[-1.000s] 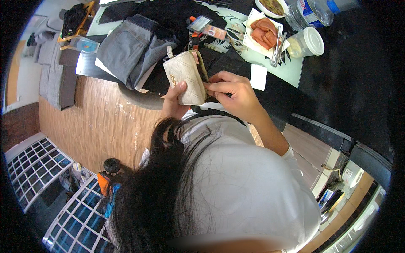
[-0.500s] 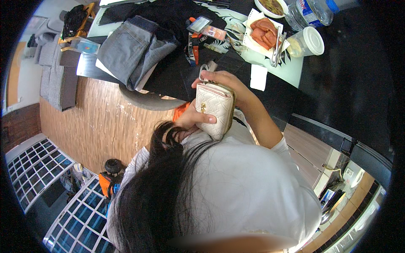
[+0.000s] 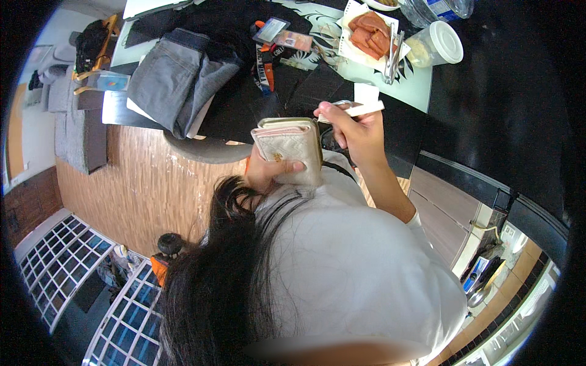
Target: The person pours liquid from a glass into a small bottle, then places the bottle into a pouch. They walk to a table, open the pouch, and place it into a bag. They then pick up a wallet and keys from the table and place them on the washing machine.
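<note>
My left hand (image 3: 268, 174) grips a small cream wallet (image 3: 292, 149) with a gold emblem, held upright close to my chest, thumb across its front. My right hand (image 3: 353, 131) is just right of the wallet and pinches a thin white card or slip (image 3: 364, 109) above the wallet's top edge. The wallet's top is slightly parted, with pink lining showing. My dark hair and white shirt fill the lower half of the view.
A table ahead carries folded grey jeans (image 3: 177, 73), dark cloth (image 3: 244, 104), a lanyard with cards (image 3: 274, 36), a paper with orange-red food slices (image 3: 369, 33), metal tongs (image 3: 394, 55) and a lidded plastic cup (image 3: 436, 46). Wooden floor (image 3: 140, 183) lies left.
The wallet went from lying open in both hands to folded and raised near my chest. My right hand has come off it and now holds a white slip above it.
</note>
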Demonstrator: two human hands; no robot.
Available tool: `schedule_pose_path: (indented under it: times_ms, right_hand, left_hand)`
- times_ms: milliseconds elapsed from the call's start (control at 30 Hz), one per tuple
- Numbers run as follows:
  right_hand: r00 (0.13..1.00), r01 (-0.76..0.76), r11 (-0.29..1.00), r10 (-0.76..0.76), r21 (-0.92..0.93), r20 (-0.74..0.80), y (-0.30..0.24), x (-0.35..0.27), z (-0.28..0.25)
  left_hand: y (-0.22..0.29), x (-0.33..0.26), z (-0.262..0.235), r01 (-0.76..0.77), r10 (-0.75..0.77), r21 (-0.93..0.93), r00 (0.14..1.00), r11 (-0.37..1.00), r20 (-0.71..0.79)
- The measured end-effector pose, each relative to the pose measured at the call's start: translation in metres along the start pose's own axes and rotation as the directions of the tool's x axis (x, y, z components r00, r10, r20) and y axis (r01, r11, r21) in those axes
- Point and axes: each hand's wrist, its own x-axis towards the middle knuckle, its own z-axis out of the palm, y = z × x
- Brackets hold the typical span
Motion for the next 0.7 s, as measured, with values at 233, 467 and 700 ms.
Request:
schedule_pose_path:
  times_ms: [233, 467, 700]
  right_hand:
    - [0.966, -0.232, 0.915, 0.257, 0.329, -0.034, 0.017, -0.020, 0.005]
    - [0.833, -0.537, 0.699, 0.353, 0.472, 0.426, 0.036, -0.014, 0.037]
    - [0.683, -0.525, 0.840, 0.320, 0.137, 0.657, 0.047, -0.008, 0.027]
  left_hand:
    - [0.010, 0.006, 0.006, -0.403, 0.406, 0.072, 0.868, 0.912, -0.286]
    - [0.037, 0.013, 0.015, -0.615, 0.624, 0.113, 0.755, 0.780, -0.202]
    - [0.058, 0.009, -0.037, -0.726, 0.638, 0.036, 0.578, 0.687, -0.509]
